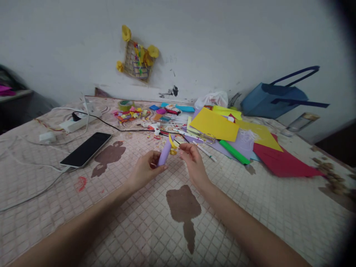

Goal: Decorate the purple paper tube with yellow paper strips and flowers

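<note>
A home craft corner: coloured paper sheets [214, 124], smartphone [86, 149], power strip [76, 122], patterned mat [236, 200], painted wall [69, 48].

**Operator:** What shows of my own body here?

**Spotter:** 2 arms. Your long, bare left forearm [75, 226] and your long, bare right forearm [247, 226] look smooth and slim, and each narrows toward a slender wrist.

**Operator:** And what do you see of my hands?

**Spotter:** Your slim left hand [146, 170] and your slim right hand [193, 163] are bare too, with long, tapering fingers [187, 148]. Your nails are too small to make out clearly.

**Operator:** Any sleeves or cables on me?

**Spotter:** In this view, you show only bare skin from forearm to fingertip.
</note>
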The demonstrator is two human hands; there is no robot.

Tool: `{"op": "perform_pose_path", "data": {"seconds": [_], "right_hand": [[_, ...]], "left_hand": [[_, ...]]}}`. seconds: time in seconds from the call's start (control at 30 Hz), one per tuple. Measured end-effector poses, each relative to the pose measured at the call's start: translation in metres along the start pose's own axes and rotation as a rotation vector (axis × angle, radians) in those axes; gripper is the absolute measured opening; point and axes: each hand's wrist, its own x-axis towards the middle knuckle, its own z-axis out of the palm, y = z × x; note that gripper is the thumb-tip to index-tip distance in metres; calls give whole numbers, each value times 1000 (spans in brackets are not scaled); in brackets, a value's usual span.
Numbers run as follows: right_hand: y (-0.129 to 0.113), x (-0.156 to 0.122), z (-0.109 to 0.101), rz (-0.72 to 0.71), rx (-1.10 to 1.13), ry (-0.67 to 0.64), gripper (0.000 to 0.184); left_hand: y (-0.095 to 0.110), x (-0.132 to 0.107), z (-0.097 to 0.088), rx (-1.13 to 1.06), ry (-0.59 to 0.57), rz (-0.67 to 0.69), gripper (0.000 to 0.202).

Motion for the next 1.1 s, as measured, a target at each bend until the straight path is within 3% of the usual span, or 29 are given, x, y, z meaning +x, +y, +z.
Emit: {"op": "perform_pose_path", "data": {"seconds": [0.13,0.3,0.5,0.6,0.9,1.1], "right_hand": [[0,0,2,94,85,-20,17],[0,1,2,364,339,-74,20],[-7,4,0,710,498,-186,21],[-10,4,-2,807,530,-243,23],[-5,5,-3,838,670,-193,4],[-2,5,-3,752,628,-135,7]], "left_hand": [[5,0,1,-161,-92,-76,33],[11,-1,1,-228,-109,-143,35],[7,0,0,-138,-82,-59,35],[4,-1,0,-14,-19,10,34],[1,-3,0,134,27,87,32],[3,0,0,-36,-15,2,34]]}}
